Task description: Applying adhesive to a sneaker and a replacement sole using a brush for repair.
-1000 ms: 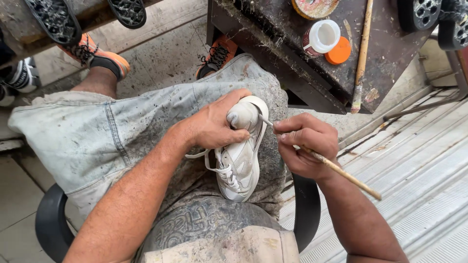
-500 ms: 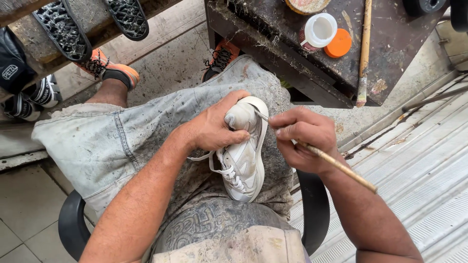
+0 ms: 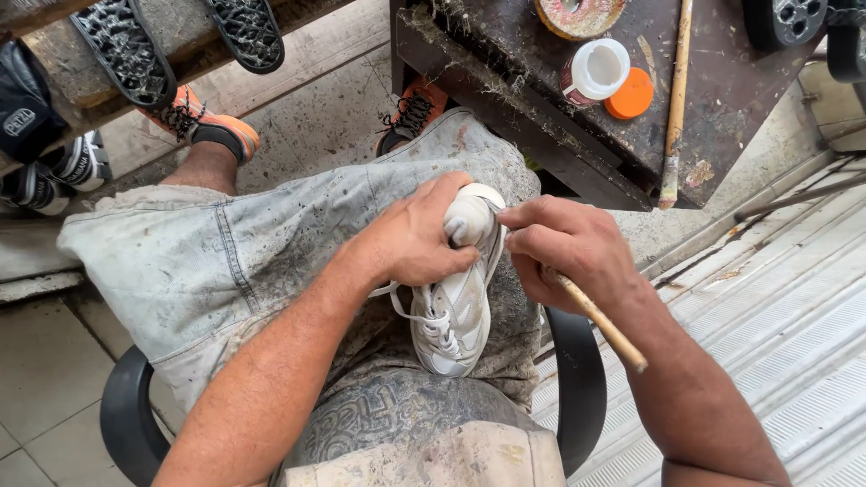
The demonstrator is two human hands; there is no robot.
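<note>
A shoe [image 3: 451, 311] lies on the person's lap, the left hand [image 3: 417, 236] over its far end and the right hand [image 3: 570, 250] with a stick [image 3: 599, 319] just right, a desk [image 3: 722, 99] beyond carrying a jar [image 3: 595, 70].

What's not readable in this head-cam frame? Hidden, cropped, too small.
1. Working tip of the wooden stick: hidden behind the right hand, head view.
2. Heel end of the white sneaker: covered by the left hand.
3. Contents of the white-capped jar on the workbench: not visible through the cap.
4. Black soles at top left: cut off by the frame's upper edge.
</note>
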